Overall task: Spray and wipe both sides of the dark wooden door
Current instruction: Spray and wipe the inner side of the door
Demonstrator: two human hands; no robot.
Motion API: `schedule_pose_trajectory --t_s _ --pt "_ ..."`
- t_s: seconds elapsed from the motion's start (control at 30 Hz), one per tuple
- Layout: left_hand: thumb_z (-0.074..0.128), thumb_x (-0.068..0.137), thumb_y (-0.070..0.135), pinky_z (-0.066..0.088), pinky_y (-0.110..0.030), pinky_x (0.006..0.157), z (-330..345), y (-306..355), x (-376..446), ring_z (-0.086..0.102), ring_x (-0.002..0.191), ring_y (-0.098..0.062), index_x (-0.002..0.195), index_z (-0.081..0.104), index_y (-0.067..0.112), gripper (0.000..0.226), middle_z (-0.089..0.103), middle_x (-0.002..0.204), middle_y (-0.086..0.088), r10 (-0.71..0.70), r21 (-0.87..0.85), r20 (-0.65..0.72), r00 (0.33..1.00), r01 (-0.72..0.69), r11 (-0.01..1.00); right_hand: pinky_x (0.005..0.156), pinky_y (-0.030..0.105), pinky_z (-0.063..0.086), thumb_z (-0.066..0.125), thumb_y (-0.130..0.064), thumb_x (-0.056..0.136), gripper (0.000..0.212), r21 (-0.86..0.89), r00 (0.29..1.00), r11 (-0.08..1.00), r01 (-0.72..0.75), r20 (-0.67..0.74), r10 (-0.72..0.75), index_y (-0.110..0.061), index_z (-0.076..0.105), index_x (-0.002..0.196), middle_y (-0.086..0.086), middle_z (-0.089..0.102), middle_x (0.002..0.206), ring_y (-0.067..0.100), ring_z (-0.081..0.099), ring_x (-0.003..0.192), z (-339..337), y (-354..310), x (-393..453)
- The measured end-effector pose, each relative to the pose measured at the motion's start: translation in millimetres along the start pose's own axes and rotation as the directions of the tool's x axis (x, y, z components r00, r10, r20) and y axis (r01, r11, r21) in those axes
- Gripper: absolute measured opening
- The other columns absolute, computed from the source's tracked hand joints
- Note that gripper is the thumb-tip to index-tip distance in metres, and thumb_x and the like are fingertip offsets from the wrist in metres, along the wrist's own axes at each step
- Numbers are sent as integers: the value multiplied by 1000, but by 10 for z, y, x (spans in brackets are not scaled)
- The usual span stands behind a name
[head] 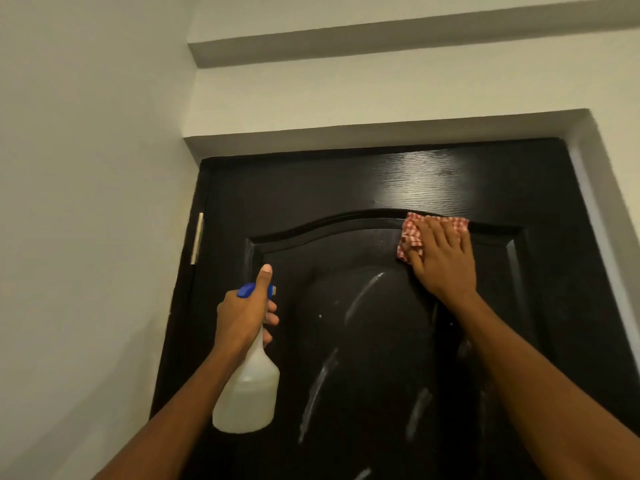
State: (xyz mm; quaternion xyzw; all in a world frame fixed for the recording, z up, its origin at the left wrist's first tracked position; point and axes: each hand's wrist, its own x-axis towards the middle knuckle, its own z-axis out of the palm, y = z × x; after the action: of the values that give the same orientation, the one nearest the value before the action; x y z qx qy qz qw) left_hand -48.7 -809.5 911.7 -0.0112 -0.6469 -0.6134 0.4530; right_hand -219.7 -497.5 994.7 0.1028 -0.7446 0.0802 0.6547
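Observation:
The dark wooden door (346, 188) fills the middle of the head view, seen from below, with an arched raised panel. Wet streaks run down the panel. My left hand (246, 315) grips the neck of a translucent spray bottle (249, 396) with a blue trigger head, held upright just in front of the panel's left side. My right hand (441, 261) lies flat on a red-and-white checked cloth (410, 237), pressing it against the door at the top of the arch, right of centre.
White walls stand to the left (86, 202) and above the door. A white frame edge (602, 209) runs down the right side. A pale hinge plate (198, 237) shows on the door's left edge.

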Motion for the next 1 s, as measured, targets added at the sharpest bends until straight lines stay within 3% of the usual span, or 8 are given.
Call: schedule_pose_trajectory --t_s 0.23,0.33,0.47,0.6,0.73,0.87,0.93,1.0 --pt "57 89 60 49 -28 44 174 51 -297 63 59 -22 95 69 5 56 68 78 -15 5 23 35 999 -6 1000 123 58 7 43 -48 101 72 177 886 876 -449 -37 462 -23 10 159 10 16 166 33 12 152 -77 499 -663" --pt "57 89 60 49 -27 43 152 41 -398 63 57 -21 96 69 5 57 68 76 -14 5 28 40 999 -6 1000 121 63 1 39 -52 101 74 192 858 842 -505 1 514 -24 5 160 9 7 168 35 2 154 -73 308 -669" --pt "56 88 60 49 -26 40 33 -12 -469 63 57 -22 98 69 4 58 68 76 -14 0 59 27 1000 -1 998 118 61 -10 25 -69 98 77 155 950 938 -310 89 299 -27 8 160 8 5 168 36 1 153 -1 -241 -558" --pt "53 90 60 46 -22 35 -82 -75 -580 61 47 -15 93 68 5 57 67 73 -11 -11 62 -8 1000 12 998 118 55 -14 25 -69 98 73 138 963 976 166 191 -191 -30 13 159 4 3 168 31 -3 154 119 -907 -732" --pt "53 89 63 48 -25 39 -130 -222 -819 61 50 -18 91 69 4 61 68 72 -12 -1 89 -42 999 5 996 122 59 1 31 -59 101 66 170 687 734 658 263 -677 -28 21 159 7 14 167 31 2 154 363 -1240 -1546" --pt "55 90 60 47 -22 36 -130 -366 -1043 60 43 -12 90 69 4 58 67 70 -11 -61 68 -43 997 64 996 123 56 1 30 -54 103 61 169 455 515 840 297 -839 -30 22 158 2 20 166 29 10 154 454 -1005 -2018" --pt "56 88 61 48 -22 37 -71 -429 -1119 60 46 -14 93 69 3 59 67 70 -10 -77 81 -28 997 79 994 123 56 9 37 -54 101 60 121 525 572 812 277 -805 -31 28 156 0 28 163 28 20 152 390 -723 -1864" --pt "58 88 58 48 -22 37 19 -438 -1155 61 45 -13 94 69 3 57 67 69 -9 -104 45 2 995 103 994 123 56 8 38 -54 99 64 59 689 725 686 266 -674 -31 23 157 1 27 164 26 17 152 257 -351 -1571"
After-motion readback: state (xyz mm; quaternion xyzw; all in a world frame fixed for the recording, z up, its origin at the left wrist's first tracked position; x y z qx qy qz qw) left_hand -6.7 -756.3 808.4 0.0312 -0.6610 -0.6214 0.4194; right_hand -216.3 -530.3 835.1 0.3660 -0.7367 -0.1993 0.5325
